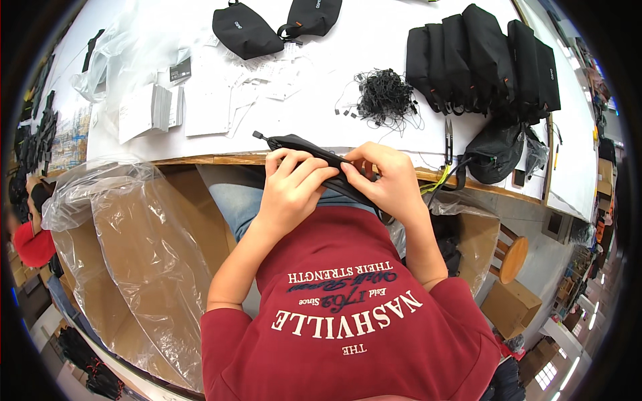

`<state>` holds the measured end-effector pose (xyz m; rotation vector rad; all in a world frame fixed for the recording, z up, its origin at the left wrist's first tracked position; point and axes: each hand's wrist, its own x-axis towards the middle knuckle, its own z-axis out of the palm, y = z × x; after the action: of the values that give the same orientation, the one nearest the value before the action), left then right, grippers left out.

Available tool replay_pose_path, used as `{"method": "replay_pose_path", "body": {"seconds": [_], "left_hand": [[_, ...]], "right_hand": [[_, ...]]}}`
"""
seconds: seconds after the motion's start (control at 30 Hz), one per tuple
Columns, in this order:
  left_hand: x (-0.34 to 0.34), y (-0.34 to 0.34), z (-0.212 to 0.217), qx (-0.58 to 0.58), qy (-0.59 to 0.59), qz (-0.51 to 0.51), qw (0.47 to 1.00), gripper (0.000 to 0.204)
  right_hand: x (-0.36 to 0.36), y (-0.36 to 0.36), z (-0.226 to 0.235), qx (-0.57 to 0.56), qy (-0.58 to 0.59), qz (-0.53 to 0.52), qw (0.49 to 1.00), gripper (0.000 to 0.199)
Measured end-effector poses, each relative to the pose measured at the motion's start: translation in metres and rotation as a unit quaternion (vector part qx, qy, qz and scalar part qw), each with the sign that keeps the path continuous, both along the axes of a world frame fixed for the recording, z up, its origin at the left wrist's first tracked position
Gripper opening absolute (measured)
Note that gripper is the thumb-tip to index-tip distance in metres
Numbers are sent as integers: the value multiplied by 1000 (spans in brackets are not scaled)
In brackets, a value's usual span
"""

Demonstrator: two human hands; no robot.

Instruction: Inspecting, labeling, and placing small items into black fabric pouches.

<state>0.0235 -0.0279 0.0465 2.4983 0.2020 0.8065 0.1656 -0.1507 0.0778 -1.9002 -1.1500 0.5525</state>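
Note:
A slim black pouch (pixel 313 148) is held at the table's front edge, close to my body, slanting down to the right. My left hand (pixel 293 188) is closed on its left part, fingers bent over the fabric. With thumb and fingers pinched, my right hand (pixel 388 179) grips its upper right edge. A small dark tab sticks out at the pouch's left end. Beyond my hands lies a tangled heap of black tag strings (pixel 384 97). White card tags (pixel 144 112) stand stacked at the left, with loose cards (pixel 208 110) beside them.
Two black pouches (pixel 246 30) lie at the back; several more (pixel 491 60) stand in a row at right. Black snips (pixel 448 142) and a dark bag (pixel 495 150) are near the right edge. A plastic-lined carton (pixel 144 260) stands below left. Another person's red sleeve (pixel 33 244) shows far left.

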Motion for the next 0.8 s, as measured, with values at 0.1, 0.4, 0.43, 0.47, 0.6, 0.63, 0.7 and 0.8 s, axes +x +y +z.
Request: {"method": "replay_pose_path", "body": {"seconds": [0.1, 0.4, 0.43, 0.47, 0.6, 0.63, 0.7, 0.8], "left_hand": [[0, 0, -1, 6, -19, 3, 1000, 31], [-29, -5, 23, -17, 237, -106, 965, 26], [-31, -3, 26, -17, 238, -105, 965, 26], [-34, 0, 29, -59, 268, -124, 954, 24], [-49, 28, 57, -234, 372, -144, 886, 18], [-58, 35, 60, -256, 360, -123, 889, 17], [-73, 49, 64, -295, 359, -97, 880, 17], [-94, 57, 65, -397, 369, -108, 833, 17]], "right_hand": [[-2, 2, 1, 3, 3, -1, 1000, 10], [5, 12, 2, 23, 51, -13, 998, 9], [-1, 14, 2, 2, 85, 29, 996, 11], [-4, 18, 5, -26, 107, 78, 991, 12], [-4, 30, -4, -76, 218, 192, 954, 17], [-2, 28, -6, -70, 254, 211, 941, 24], [7, 21, -16, -75, 304, 282, 907, 39], [11, -1, -39, -104, 287, 357, 883, 43]]}}
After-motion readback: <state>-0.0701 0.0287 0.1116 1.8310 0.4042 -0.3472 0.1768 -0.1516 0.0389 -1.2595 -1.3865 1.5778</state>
